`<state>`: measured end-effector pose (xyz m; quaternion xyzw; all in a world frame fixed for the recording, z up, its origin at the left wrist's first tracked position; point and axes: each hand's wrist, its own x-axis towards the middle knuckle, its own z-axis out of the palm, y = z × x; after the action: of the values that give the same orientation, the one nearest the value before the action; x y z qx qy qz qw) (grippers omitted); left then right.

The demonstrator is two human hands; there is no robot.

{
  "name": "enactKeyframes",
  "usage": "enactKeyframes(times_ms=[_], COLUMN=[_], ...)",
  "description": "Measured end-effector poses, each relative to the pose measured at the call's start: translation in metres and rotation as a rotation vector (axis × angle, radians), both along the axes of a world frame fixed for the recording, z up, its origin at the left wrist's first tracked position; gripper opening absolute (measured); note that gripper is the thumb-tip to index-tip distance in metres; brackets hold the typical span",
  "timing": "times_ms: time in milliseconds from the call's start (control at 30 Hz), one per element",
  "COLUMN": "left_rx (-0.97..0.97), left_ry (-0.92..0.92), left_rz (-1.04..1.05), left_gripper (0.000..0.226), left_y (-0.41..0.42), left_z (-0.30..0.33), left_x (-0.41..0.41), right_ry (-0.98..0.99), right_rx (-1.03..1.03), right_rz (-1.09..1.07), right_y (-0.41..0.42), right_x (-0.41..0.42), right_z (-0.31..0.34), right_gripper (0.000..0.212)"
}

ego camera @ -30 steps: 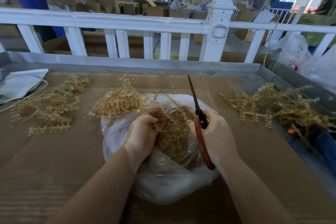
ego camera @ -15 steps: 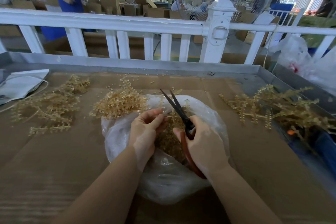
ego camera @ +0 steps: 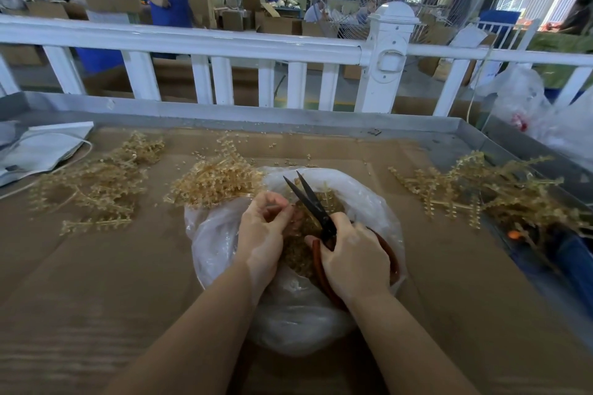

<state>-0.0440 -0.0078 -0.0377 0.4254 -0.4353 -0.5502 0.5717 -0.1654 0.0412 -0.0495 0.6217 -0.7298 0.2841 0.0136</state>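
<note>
Pinching thumb against fingertips in the head view, the left hand [ego camera: 263, 234] holds a stem of pale amber plastic just over the mouth of the clear plastic bag [ego camera: 218, 244]; its own fingers hide nearly all of the stem. The right hand [ego camera: 353, 260] is curled round the red loop handles of the scissors [ego camera: 313, 200], whose dark blades stand slightly apart and point away from the person. Whether they touch the left fingertips or sit just beside them I cannot tell. The stem is probably very light, thin and springy, and may snap, so it is best held close to the cut, on the bare stalk rather than on the small side buds. The bag is soft and slack; it lies on the cardboard [ego camera: 96, 282] and holds a heap of cut sprigs [ego camera: 298, 256]. Uncut sprays lie in a left pile [ego camera: 96, 183], a middle pile [ego camera: 215, 183] touching the bag's far edge, and a right pile [ego camera: 481, 189] well apart.
</note>
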Motion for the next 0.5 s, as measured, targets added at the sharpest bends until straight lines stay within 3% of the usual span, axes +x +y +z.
enactKeyframes(times_ms=[300,400,500], left_rx=[0.1,0.077,0.101], left_ry=[0.108,0.032,0.114], left_rz=[-0.108,-0.084,-0.076], left_gripper=[0.02,0.028,0.031], left_y=[0.001,0.0,-0.002], left_z=[0.001,0.002,0.007], left_x=[0.007,0.007,0.007], right_ry=[-0.058,-0.138,-0.192], right_rx=[0.025,0.022,0.046], right_rz=[0.041,0.069,0.119], right_y=[0.001,0.004,0.008], right_x=[-0.004,-0.008,-0.012], right_z=[0.006,0.016,0.026], right_gripper=[0.043,0.037,0.026])
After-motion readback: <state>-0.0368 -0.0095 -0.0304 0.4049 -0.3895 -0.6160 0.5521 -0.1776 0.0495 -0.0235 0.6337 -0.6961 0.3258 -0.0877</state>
